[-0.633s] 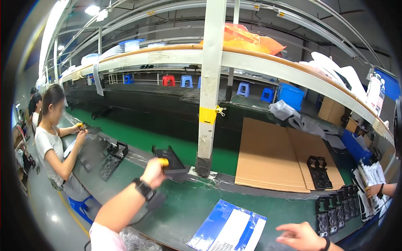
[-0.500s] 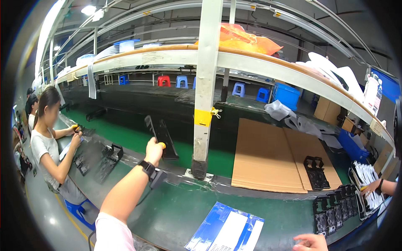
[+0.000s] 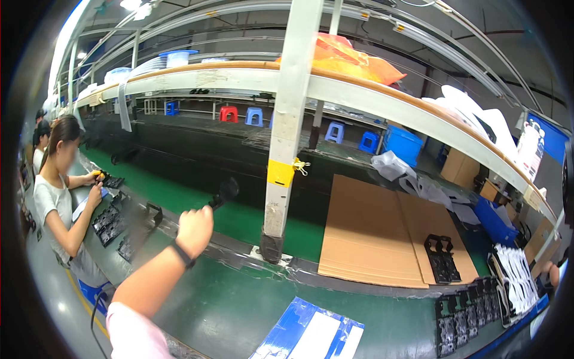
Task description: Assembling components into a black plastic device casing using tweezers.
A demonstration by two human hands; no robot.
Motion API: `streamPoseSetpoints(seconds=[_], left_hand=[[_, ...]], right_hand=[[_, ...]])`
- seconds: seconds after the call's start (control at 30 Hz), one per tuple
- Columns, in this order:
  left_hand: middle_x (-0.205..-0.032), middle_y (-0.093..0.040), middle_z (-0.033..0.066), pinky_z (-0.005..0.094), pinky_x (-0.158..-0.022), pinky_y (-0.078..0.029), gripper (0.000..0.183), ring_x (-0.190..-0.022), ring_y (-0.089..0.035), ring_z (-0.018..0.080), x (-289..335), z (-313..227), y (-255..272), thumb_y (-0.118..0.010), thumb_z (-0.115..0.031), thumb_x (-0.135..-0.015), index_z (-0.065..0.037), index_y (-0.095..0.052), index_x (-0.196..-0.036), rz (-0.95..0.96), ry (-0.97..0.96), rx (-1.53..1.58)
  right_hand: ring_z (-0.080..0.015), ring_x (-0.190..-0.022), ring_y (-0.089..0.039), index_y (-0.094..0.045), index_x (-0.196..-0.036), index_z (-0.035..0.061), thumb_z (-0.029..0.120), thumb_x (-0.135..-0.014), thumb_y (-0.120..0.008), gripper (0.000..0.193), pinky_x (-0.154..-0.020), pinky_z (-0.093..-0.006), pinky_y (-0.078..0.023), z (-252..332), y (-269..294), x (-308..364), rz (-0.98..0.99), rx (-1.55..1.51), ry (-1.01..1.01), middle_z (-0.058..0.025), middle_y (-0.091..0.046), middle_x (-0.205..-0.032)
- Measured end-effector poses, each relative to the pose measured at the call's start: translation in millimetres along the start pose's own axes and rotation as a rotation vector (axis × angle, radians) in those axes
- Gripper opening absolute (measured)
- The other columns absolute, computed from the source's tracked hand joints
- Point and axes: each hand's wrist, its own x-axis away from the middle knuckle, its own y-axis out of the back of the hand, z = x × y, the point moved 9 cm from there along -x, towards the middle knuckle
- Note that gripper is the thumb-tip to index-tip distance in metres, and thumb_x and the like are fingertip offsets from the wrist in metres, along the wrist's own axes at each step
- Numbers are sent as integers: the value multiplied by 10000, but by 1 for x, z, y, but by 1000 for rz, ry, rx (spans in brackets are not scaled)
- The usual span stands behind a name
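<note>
My left hand [image 3: 195, 231], with a black band at the wrist, reaches out over the far side of the bench. Its fingers are closed on a black plastic part [image 3: 226, 191], blurred and seen nearly edge-on above the green belt. My right hand is out of view. Ahead of me a blue and white printed sheet [image 3: 311, 332] lies on the bench [image 3: 233, 299]. A row of black plastic frames [image 3: 463, 320] stands to the right, and one more black frame [image 3: 442, 258] rests on the flat brown cardboard [image 3: 365, 239].
A white post [image 3: 279, 179] rises right of my left hand and carries a shelf [image 3: 203, 72]. At the left a seated co-worker [image 3: 57, 197] handles parts beside more black frames [image 3: 109, 224]. At the far right, another person's hand [image 3: 553, 275] is near stacked white pieces [image 3: 515, 278].
My left hand has moved left and slightly down in view, turning the black part from broadside to nearly edge-on. My right hand has left the picture. The whole view has shifted slightly.
</note>
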Motion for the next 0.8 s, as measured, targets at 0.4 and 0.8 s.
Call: streamPoseSetpoints(seconds=[0.4,0.8], left_hand=[[-772,-599,143,341,-596,-490,563,-725,-601,264,149,76,-55,-516,-454,-778,41,-463,-1041,554,209,-62],[-830,-538,163,386,-695,-448,274,-797,-535,315,149,-218,101,-590,-211,-739,26,-511,-850,551,-664,932]], right_hand=[[-28,-546,-472,-587,-951,-22,-22,-732,-601,220,-483,-173,-372,38,-28,-39,160,93,166,1,-560,-642],[-71,-614,-554,-605,-961,8,16,-765,-567,200,-548,-199,-436,-1,-64,-40,36,69,287,-90,-649,-788]])
